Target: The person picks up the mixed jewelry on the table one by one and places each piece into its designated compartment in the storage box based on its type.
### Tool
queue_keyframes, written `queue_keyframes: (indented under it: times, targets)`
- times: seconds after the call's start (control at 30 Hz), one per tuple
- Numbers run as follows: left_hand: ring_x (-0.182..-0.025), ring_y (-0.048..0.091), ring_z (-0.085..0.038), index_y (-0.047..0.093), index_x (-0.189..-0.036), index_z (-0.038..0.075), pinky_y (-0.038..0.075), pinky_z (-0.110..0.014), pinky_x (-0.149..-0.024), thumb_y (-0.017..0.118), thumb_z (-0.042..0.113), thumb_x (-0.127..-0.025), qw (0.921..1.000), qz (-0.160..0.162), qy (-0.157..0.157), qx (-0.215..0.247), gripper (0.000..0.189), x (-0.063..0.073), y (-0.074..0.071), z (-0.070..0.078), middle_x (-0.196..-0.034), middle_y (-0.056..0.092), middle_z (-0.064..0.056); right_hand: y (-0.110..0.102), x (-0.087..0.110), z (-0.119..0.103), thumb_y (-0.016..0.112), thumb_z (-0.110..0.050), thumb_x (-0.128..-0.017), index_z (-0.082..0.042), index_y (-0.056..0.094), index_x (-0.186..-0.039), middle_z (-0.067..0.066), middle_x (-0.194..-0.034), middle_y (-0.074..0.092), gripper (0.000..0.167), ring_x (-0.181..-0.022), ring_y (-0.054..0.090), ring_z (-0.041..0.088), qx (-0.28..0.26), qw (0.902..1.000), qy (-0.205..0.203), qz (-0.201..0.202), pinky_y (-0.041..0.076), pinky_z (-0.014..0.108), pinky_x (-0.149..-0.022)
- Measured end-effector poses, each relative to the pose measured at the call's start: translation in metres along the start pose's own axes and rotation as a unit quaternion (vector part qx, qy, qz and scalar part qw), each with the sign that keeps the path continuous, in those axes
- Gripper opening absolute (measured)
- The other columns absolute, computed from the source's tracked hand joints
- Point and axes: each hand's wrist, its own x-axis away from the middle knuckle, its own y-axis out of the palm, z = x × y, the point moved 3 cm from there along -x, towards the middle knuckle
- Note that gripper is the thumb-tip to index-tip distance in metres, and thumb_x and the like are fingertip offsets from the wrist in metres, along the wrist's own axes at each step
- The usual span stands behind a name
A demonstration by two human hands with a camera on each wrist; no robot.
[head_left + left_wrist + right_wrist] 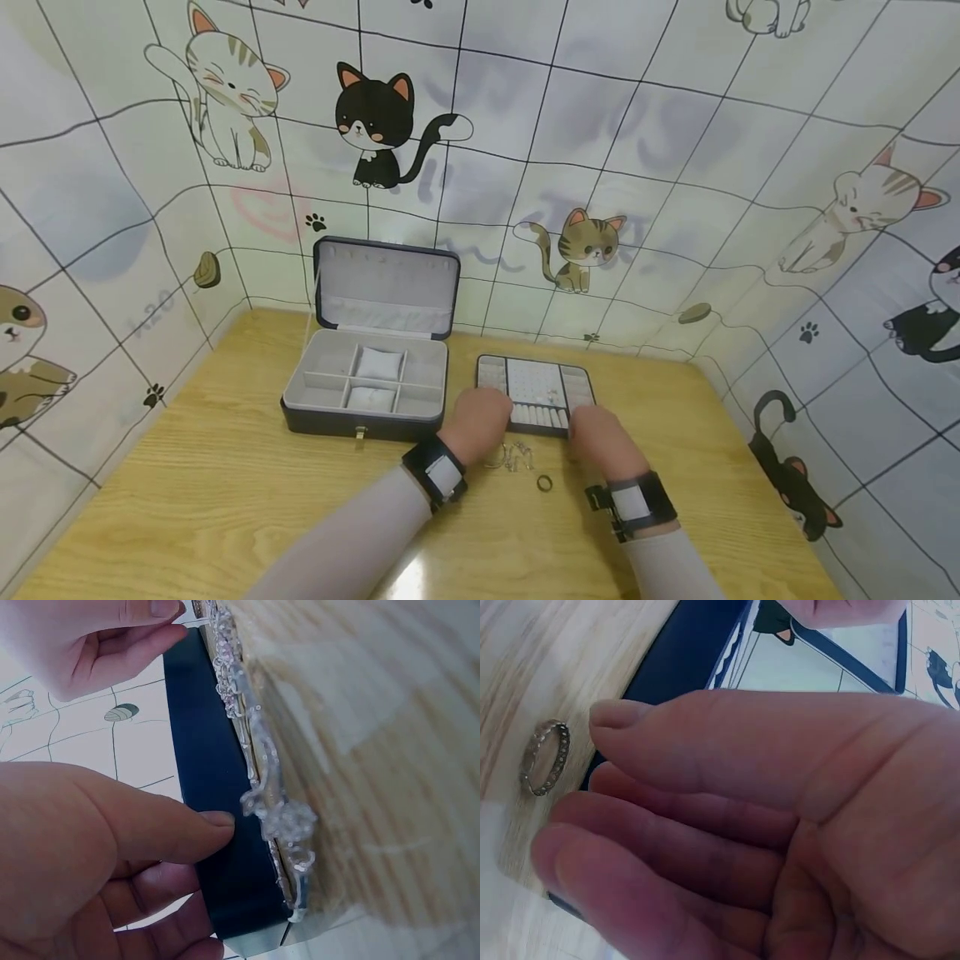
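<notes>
A shallow dark-sided jewelry tray point(534, 385) with pale lining and ring rolls lies on the table. My left hand point(480, 421) grips its front left corner; in the left wrist view the thumb point(214, 825) presses the dark side, the other fingers curled beside it. At the front right corner my right hand point(603, 442) holds the tray, its fingers curled in the right wrist view and partly covering that corner. Sparkling silvery jewelry pieces point(289, 819) lie along the tray's front side. Closer to me rests a ring point(564, 750) set with small stones.
Left of the tray stands an open dark jewelry box point(330, 422), its lid point(386, 287) raised at the back. Two small white cushions point(378, 364) sit in its compartments. A cat-patterned cloth point(480, 183) rises behind the wooden table point(202, 483).
</notes>
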Motion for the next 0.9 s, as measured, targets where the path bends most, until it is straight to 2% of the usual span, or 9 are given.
queue_keyframes:
  times: [0.23,0.67,0.9]
  targets:
    - [-0.07,0.064,-0.016,0.073,-0.084,0.017,0.055,-0.035,-0.059,0.071,0.017,-0.097,1.0,-0.009,-0.002,-0.001,0.013,-0.001,0.002,0.001,-0.078,0.07,0.001,0.007,-0.001,-0.001,0.069,0.005,-0.08,-0.01,0.052,-0.061,0.006,-0.062,0.056,0.03,-0.054,0.051,0.018,0.006,0.9998,-0.011,0.014,0.042,0.028,-0.05]
    - [-0.069,0.064,-0.015,0.075,-0.086,0.017,0.055,-0.035,-0.059,0.071,0.017,-0.098,1.0,-0.002,0.002,-0.007,0.012,-0.001,0.002,0.001,-0.078,0.071,0.001,0.007,0.0,-0.008,0.067,0.006,-0.086,-0.009,0.054,-0.062,0.005,-0.061,0.055,0.031,-0.054,0.049,0.017,0.031,0.9991,-0.023,0.018,0.04,0.025,-0.05]
    - [-0.07,0.064,-0.015,0.074,-0.086,0.017,0.056,-0.034,-0.059,0.07,0.017,-0.098,1.0,0.0,0.002,-0.005,0.013,0.001,-0.001,0.0,-0.079,0.071,0.001,0.012,-0.003,-0.007,0.065,0.005,-0.089,-0.01,0.052,-0.062,0.004,-0.059,0.053,0.033,-0.052,0.048,0.016,0.025,0.9985,-0.033,0.037,0.04,0.026,-0.048]
